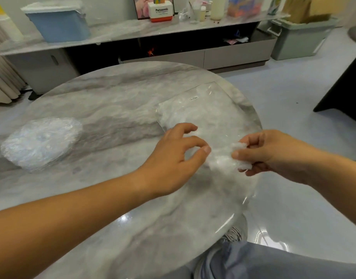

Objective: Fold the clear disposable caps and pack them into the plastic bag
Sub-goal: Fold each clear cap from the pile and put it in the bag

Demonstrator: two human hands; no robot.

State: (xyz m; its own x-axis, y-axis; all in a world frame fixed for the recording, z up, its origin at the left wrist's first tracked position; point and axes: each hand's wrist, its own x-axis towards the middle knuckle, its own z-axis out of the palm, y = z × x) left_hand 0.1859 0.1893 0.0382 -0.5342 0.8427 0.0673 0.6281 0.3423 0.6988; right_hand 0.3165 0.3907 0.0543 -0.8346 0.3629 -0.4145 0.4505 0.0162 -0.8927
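A clear plastic bag (205, 109) lies on the right side of the round marble table (104, 101), with white folded caps showing through it. My right hand (273, 154) grips a bunched folded clear cap (240, 158) at the bag's near end. My left hand (173, 158) hovers at the bag's near opening with thumb and forefinger curved toward each other; whether they pinch the clear film cannot be told. A pile of loose clear caps (40, 141) sits on the table's left side.
The table's right edge runs just under my right hand. Beyond the table stands a low cabinet with a shelf (145, 29) carrying a blue bin (58, 23), bottles and boxes. A grey-green crate (299, 41) stands on the floor at the right. My knee (273, 262) is below.
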